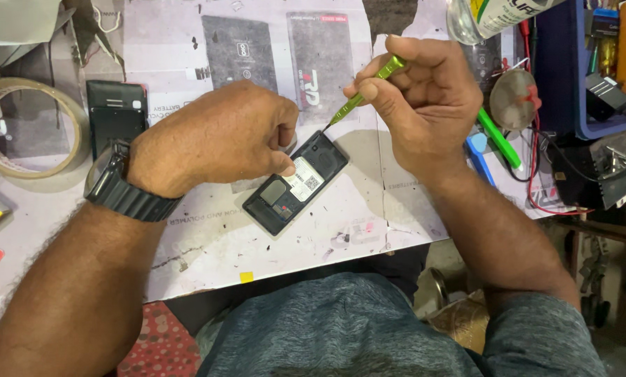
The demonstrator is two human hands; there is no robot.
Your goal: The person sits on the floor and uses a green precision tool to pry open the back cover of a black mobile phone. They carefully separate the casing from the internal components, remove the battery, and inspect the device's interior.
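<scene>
Your left hand [219,132] is pinning the open phone [295,183]; right hand [425,98] is gripping green screwdriver [365,91] w/ tip at phone's top edge.

head cam | looks steeply down | close over worktable [208,244]

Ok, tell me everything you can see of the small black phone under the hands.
The small black phone lies back up and diagonal on the worn white tabletop, its back cover off. The open plastic shell shows a grey recess, a white label with a printed code and a small red part. The left hand pins its upper edge with the fingers; the green screwdriver, held in the right hand, has its tip at the top corner.
</scene>
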